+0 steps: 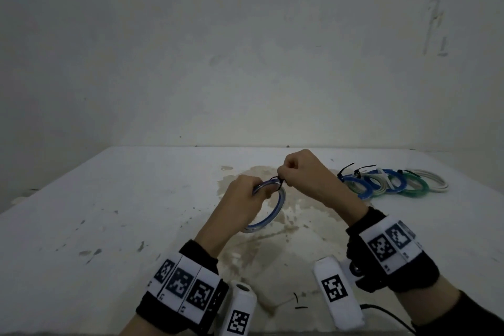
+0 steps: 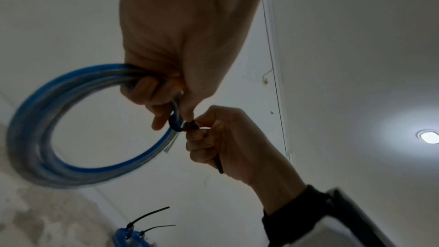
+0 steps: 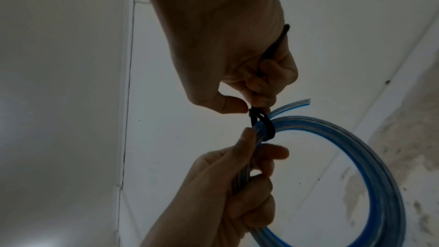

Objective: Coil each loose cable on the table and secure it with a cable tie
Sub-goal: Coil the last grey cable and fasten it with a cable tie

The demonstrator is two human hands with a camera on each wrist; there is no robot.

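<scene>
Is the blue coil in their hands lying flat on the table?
No, the left hand holds the coil up in the air, off the table.

Two hands (image 1: 240, 199) (image 1: 305, 172) above the table (image 1: 109, 199). One blue coil (image 1: 272, 207) held there. Roughly five tied coils (image 1: 392, 183) at the table's far right; exact count unclear.

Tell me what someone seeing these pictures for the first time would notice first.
Probably the two hands raised over the middle of the stained white table: the left hand grips a coil of blue and clear cable, while the right hand pinches the tail of a black plastic cable tie looped round it. Next, a row of already tied blue, green and white cable coils lying at the table's far right.
</scene>
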